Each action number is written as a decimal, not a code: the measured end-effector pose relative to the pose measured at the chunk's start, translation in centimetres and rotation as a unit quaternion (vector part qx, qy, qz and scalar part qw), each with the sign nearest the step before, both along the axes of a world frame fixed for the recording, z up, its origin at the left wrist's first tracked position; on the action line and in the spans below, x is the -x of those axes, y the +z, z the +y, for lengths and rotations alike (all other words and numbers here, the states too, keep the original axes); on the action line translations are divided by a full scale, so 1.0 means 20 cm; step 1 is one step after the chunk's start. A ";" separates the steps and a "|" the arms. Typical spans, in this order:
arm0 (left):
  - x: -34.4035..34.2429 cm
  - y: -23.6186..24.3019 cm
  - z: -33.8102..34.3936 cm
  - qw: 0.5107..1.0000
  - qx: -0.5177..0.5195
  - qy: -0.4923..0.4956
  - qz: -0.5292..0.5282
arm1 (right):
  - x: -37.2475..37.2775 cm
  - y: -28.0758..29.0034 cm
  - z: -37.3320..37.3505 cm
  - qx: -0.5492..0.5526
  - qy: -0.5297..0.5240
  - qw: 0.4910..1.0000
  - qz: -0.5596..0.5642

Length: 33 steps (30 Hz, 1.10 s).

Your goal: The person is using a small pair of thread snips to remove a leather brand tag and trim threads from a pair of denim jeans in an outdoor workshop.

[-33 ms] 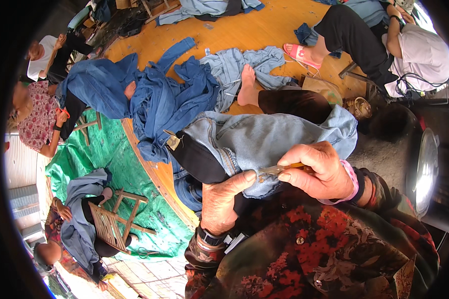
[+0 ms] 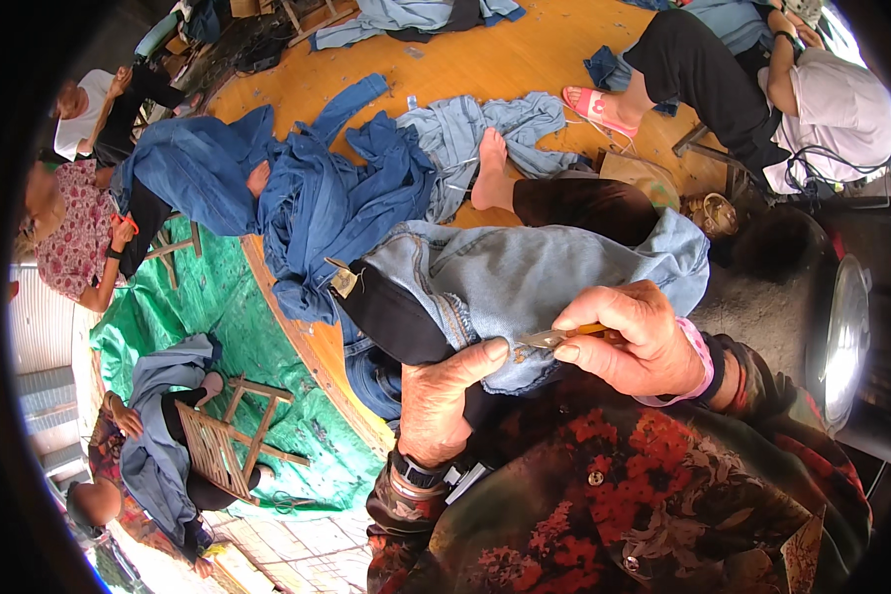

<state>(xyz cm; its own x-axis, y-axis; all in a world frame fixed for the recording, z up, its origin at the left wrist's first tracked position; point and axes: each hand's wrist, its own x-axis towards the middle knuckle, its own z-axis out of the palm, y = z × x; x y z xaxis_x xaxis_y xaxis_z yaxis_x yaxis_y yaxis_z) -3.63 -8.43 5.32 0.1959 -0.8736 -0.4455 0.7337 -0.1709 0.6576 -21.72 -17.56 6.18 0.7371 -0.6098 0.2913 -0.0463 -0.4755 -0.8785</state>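
Observation:
Across my lap lies a pair of light-blue jeans [image 2: 564,262], with brown stitching and a frayed spot near the edge close to my hands. My left hand [image 2: 445,401] grips the near edge of this denim, its thumb on top and the other fingers hidden behind it. In my right hand [image 2: 634,342] a small yellow-handled cutter [image 2: 543,340] is pinched between thumb and forefinger. Its pointed metal blade lies over the denim beside my left thumb. The lower part of the handle is covered by my fingers.
Darker blue jeans [image 2: 337,188] and another light denim garment [image 2: 455,139] lie on the round wooden table [image 2: 297,59]. A wooden chair [image 2: 223,450] stands on the green sheet [image 2: 238,337]. Several people sit around, and a shiny metal disc [image 2: 846,342] is at my right.
My right hand and the cutter have shifted very slightly; both hands keep their hold.

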 end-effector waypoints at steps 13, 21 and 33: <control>0.00 0.01 -0.01 1.000 0.016 0.004 0.020 | -0.02 0.06 0.01 0.108 0.004 0.993 0.043; -0.02 0.00 0.00 1.000 -0.011 -0.017 -0.003 | -0.03 0.07 0.01 0.109 0.021 0.992 0.058; 0.00 0.01 0.00 1.000 -0.004 -0.012 -0.002 | -0.02 0.09 0.01 0.074 0.022 0.995 0.060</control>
